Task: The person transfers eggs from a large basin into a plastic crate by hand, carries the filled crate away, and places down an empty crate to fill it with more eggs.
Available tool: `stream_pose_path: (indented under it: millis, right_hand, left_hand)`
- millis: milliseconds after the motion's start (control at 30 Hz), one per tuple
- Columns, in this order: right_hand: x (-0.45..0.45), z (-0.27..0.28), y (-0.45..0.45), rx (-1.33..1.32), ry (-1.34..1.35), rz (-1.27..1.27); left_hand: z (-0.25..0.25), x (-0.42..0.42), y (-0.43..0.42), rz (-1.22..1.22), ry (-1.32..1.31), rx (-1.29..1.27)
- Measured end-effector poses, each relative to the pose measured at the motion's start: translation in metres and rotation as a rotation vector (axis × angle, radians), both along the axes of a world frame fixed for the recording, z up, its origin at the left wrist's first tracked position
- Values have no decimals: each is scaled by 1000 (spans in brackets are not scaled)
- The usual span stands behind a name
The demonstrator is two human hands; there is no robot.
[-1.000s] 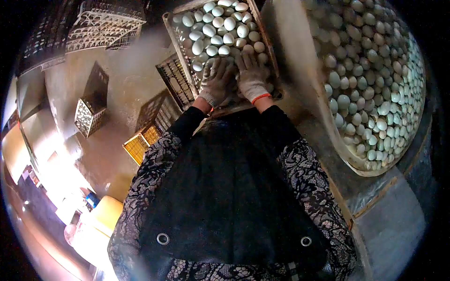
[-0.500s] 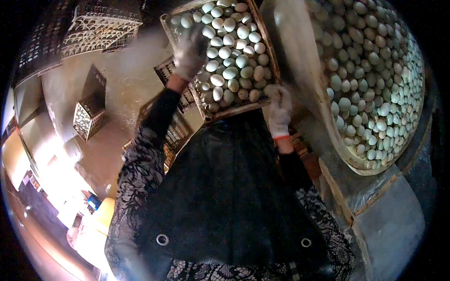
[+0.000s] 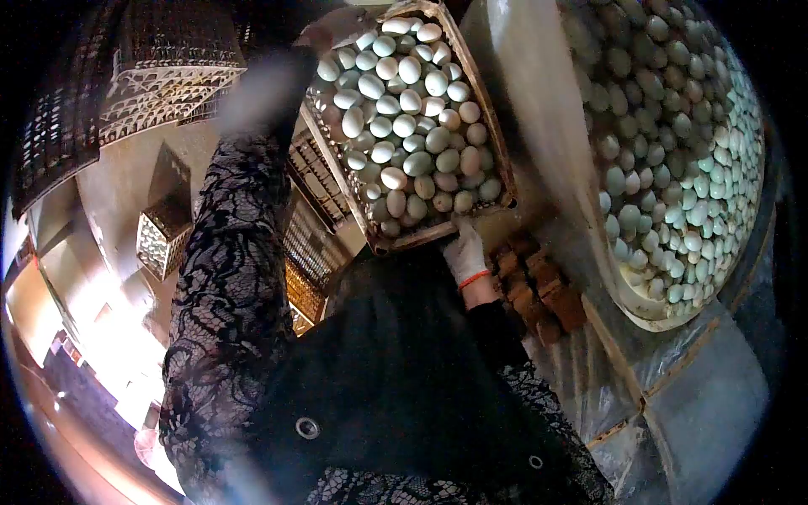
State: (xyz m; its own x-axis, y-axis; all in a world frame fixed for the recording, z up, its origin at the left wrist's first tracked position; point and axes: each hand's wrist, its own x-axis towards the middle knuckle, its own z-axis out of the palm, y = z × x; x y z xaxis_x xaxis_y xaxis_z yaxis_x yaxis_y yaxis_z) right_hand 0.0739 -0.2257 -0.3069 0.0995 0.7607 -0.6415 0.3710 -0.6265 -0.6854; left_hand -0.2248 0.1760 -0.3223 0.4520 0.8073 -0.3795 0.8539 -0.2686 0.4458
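A rectangular crate (image 3: 509, 168) full of pale green, white and brownish eggs (image 3: 404, 126) is in front of my body at the top middle. My right hand (image 3: 465, 255), in a white glove with a red cuff, is closed on the crate's near rim. At the crate's far left corner, my left hand (image 3: 337, 28) grips the rim; it is gloved, and its fingers are partly in shadow. To the right, a large pale tub (image 3: 644, 316) holds a big heap of similar eggs (image 3: 673, 168).
Reddish-brown bricks (image 3: 539, 290) lie between the crate and the tub. Stacked plastic crates (image 3: 172, 84) stand at the upper left. Another crate of eggs (image 3: 160, 244) sits on the floor to the left. More slatted crates (image 3: 311, 244) are below my left arm.
My left hand has moved from over the eggs to the crate's far corner. The right hand has slid left along the near rim. In view, the crate appears lower.
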Motion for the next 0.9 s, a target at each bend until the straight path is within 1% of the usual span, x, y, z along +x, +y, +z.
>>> stream_pose_path:
  millis: [33, 67, 100, 133, 167, 200, 267, 300, 333, 367, 433, 467, 500, 533, 567, 600, 633, 667, 700, 767, 800, 833, 867, 900]
  right_hand:
    - [-7, 8, 4, -51, 17, -76]
    - [-7, -1, 1, 52, -138, 65]
    - [-10, -4, -1, 157, -291, 206]
    - [-15, 11, -1, 155, -303, 222]
    - [-17, -9, -17, 177, -298, 226]
    - [-17, -52, -35, 131, -136, -2]
    - [-14, -56, -29, 174, -54, -63]
    - [-14, -24, -18, 256, -148, 87]
    - [-12, -3, -10, 295, -145, 86]
    - [-11, 16, -7, 145, -162, 19]
    - [-7, 42, -5, -10, -166, -26]
    - [1, 57, -2, -39, 20, -204]
    - [7, 75, 1, -106, 137, -347]
    - [11, 98, 7, -168, 242, -502]
    - [24, 87, -1, -97, 316, -448]
    - [37, 78, -10, -27, 394, -396]
    - [28, 102, 5, -93, 529, -526]
    - [17, 135, 11, -131, 486, -557]
    - [29, 124, 1, -115, 442, -454]
    - [16, 157, 3, -140, 443, -344]
    - [1, 173, 3, -144, 452, -293]
    - [-13, 182, 2, -196, 526, -296]
    - [-28, 187, -2, -248, 599, -297]
    - [-41, 190, -14, -248, 611, -251]
  left_hand:
    - [6, 7, -3, 3, 1, 2]
    - [19, 16, -10, 120, 2, -79]
    - [-4, 5, -5, 120, -130, -65]
    - [-30, -7, 0, 112, -260, -55]
    - [-61, -18, 10, 52, -283, 8]
    - [-78, -24, 17, -6, -306, 73]
    - [-47, -15, 10, 25, -94, 132]
    - [-32, -14, 1, 52, -83, 144]
    - [-23, -16, -9, 77, -69, 153]
    - [-5, -17, -27, 103, -53, 150]
    - [9, -32, -69, 174, -17, 113]
    - [12, -42, -87, 262, -69, 95]
    - [14, -52, -105, 350, -124, 82]
    - [35, -55, -128, 492, -140, -27]
    - [71, -54, -153, 644, -156, -127]
    - [114, -57, -182, 734, -102, -128]
    - [89, -85, -212, 782, -284, -123]
    - [66, -112, -247, 806, -269, -68]
    - [68, -133, -282, 829, -250, -14]
    - [114, -142, -354, 1128, -278, -192]
    - [138, -146, -390, 1194, -330, -169]
    - [156, -150, -423, 1251, -382, -131]
    - [163, -157, -458, 1282, -412, -85]
    - [165, -169, -497, 1312, -441, -48]
